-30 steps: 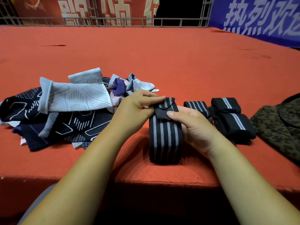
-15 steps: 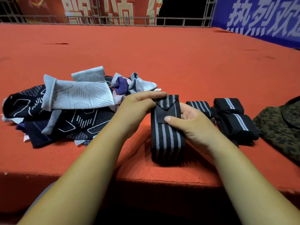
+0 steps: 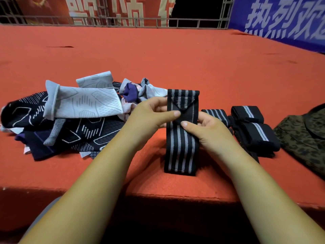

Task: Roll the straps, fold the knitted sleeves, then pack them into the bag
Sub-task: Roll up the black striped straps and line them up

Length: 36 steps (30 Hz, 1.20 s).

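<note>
While both hands grip it at the centre of the frame, the striped strap (image 3: 182, 147), black with grey lines, runs lengthwise up the picture, with its lower end on the red table (image 3: 158, 59) close to the front edge. A black triangular flap lies folded over the strap's upper end. The left hand (image 3: 149, 117) pinches the strap from the left, with its thumb on the tip of the flap and its fingers curled behind the band. The right hand (image 3: 209, 131) pinches it from the right, thumb pressed on the face just below the flap, fingers hidden behind.

At centre left the knitted sleeves (image 3: 73, 136) lie in a loose heap, dark patterned pieces below and a pale grey sleeve (image 3: 82, 103) across the top. Right of the hands, the rolled straps (image 3: 253, 131) sit together on the table. At the right edge, just beside them, lies the camouflage bag (image 3: 302, 138), only partly in frame. Along the top, a metal railing (image 3: 193, 23) fronts a red banner (image 3: 105, 9) at upper left and a blue banner (image 3: 281, 18) at upper right.
</note>
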### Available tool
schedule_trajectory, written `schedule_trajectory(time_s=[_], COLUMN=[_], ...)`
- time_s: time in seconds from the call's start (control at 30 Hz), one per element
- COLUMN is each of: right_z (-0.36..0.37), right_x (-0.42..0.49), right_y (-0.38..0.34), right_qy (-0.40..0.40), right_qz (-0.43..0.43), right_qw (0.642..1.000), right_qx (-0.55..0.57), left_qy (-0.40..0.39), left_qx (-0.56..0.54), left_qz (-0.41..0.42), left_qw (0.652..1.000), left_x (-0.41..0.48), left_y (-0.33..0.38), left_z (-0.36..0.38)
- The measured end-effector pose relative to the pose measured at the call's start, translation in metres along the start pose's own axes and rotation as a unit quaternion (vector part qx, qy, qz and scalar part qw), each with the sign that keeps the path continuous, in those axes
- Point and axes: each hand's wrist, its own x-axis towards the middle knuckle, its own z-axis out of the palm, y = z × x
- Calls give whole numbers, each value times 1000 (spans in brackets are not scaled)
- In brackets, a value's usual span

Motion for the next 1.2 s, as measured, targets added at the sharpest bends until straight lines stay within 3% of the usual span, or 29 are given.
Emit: schedule_trajectory(time_s=[0.13, 0.27, 0.43, 0.67, 0.9, 1.0, 1.13, 1.2], right_z=[-2, -1, -1, -3, 1, 1, 1, 1], right_x=[4, 7, 6, 6, 6, 7, 9, 11], right_y=[1, -1, -5, -6, 3, 4, 3, 3], right_qy=[4, 6, 31, 47, 36, 54, 91, 101], right_qz=[-5, 42, 62, 69, 49, 36, 23, 19], right_qw=[1000, 998, 991, 978, 998, 998, 996, 995], right_qx=[10, 36, 113, 191, 7, -3, -6, 7], left_qy=[1, 51, 52, 60, 38, 36, 47, 54], left_qx=[39, 37, 95, 151, 156, 149, 14, -3], left_qz=[-21, 26, 67, 43, 58, 58, 8, -16], left_qw=[999, 998, 992, 986, 985, 987, 999, 998], left_x=[-1, 4, 3, 3, -4, -4, -4, -5], left_y=[-7, -10, -10, -13, -10, -11, -6, -6], left_z=[1, 1, -4, -6, 0, 2, 8, 10])
